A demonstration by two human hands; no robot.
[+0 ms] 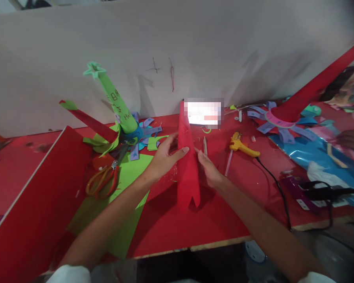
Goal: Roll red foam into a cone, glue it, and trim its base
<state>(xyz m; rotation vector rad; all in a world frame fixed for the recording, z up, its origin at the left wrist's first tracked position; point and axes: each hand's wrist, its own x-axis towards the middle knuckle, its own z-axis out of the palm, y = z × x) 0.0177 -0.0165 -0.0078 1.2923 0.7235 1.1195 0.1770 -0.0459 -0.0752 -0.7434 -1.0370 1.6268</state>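
A rolled red paper cone point(188, 179) stands in front of me, its narrow end toward the wall and a notch in its wide near edge. My left hand point(166, 157) grips its left side, thumb on top. Against the right side, my right hand point(209, 169) pinches the cone, with some fingers hidden behind it. Beyond my right hand lie a pen-like stick point(205, 145) and a yellow glue gun point(244, 147) with a clear glue stick in it. Scissors point(103, 182) with orange handles rest on green paper point(135, 212) left of my left hand.
A green cone point(118, 102) with a star top and a smaller red cone point(91, 122) stand at the back left. Another red cone point(318, 86) is at right, near another person's hand point(352, 141). A purple power strip point(297, 192) and red board point(44, 196) flank the workspace.
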